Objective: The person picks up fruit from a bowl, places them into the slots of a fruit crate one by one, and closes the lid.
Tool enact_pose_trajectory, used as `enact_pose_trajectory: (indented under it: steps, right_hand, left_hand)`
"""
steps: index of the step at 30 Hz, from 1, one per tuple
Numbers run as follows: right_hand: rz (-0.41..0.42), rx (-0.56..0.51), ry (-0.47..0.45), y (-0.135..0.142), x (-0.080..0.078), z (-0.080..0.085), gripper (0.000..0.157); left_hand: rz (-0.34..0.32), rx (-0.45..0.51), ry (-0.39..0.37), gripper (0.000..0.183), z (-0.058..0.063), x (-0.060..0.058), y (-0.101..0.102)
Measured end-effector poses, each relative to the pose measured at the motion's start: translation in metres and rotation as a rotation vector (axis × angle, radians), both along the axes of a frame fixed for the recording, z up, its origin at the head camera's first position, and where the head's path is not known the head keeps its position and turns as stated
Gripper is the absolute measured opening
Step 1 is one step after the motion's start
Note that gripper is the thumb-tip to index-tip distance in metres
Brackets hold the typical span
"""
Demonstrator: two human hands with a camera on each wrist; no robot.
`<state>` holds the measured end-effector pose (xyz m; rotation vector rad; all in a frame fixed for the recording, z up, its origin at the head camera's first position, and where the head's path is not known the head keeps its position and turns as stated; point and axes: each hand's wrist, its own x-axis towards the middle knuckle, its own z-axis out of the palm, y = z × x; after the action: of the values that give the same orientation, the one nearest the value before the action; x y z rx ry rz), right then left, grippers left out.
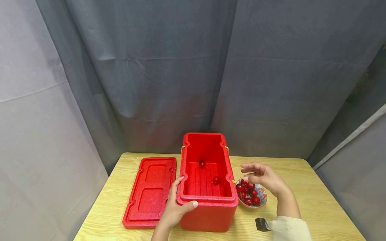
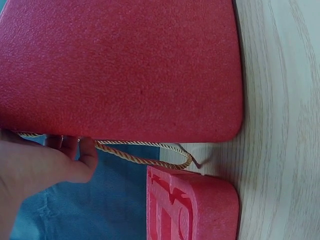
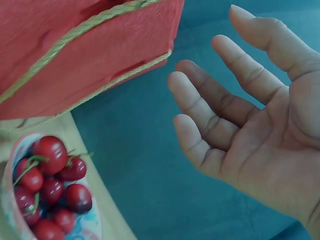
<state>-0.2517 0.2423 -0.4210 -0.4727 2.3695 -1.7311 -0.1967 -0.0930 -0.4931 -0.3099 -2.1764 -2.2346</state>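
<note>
A red foam box (image 1: 208, 214) stands lidless on the table, two red cherries inside: one (image 1: 202, 164) toward the back, another (image 1: 215, 180) nearer the front. My left hand (image 1: 175, 210) holds the box's front left corner, thumb at the front rim and fingers along the left side. To the right is a patterned bowl (image 1: 261, 202) of several cherries (image 3: 51, 191), some with green stems. My right hand (image 1: 266, 178) hovers over the bowl's far side, its fingers loosely bent and apart. The palm (image 3: 270, 145) shows nothing held in the right wrist view.
The red lid (image 1: 150, 194) lies flat to the left of the box. Gold rope handles (image 2: 145, 157) hang along the box's sides. Grey curtains (image 1: 169, 73) enclose the back and sides of the wooden table (image 1: 313, 190).
</note>
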Motion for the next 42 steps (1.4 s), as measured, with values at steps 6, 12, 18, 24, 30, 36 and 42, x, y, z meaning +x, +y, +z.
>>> enact_pose_trajectory:
  steps: [6, 12, 18, 24, 30, 36, 42]
  right_hand:
    - [-0.028, -0.031, -0.034, 0.003, 0.004, -0.022, 0.043]
    - [-0.112, -0.151, -0.069, -0.005, 0.012, -0.049, 0.042]
    - [-0.218, -0.203, -0.047, -0.007, 0.021, -0.068, 0.047]
    - [-0.308, -0.158, -0.064, -0.006, 0.022, -0.075, 0.048]
    - [-0.347, -0.125, -0.061, -0.003, 0.018, -0.090, 0.052]
    - [-0.382, -0.100, -0.087, -0.002, 0.017, -0.105, 0.049]
    - [-0.380, -0.037, -0.065, -0.001, 0.013, -0.110, 0.047]
  left_hand:
    - [0.015, -0.023, -0.001, 0.084, 0.001, 0.002, -0.001]
    - [0.002, 0.005, 0.007, 0.083, 0.002, 0.003, -0.003]
    - [-0.016, 0.035, 0.002, 0.083, 0.000, 0.003, 0.000]
    - [-0.012, 0.042, 0.008, 0.083, 0.001, 0.002, 0.000]
    - [-0.024, 0.053, 0.013, 0.083, 0.002, 0.000, -0.002]
    - [-0.048, 0.075, -0.011, 0.084, 0.001, 0.000, -0.001]
    - [-0.054, 0.085, -0.015, 0.083, 0.000, 0.000, 0.000]
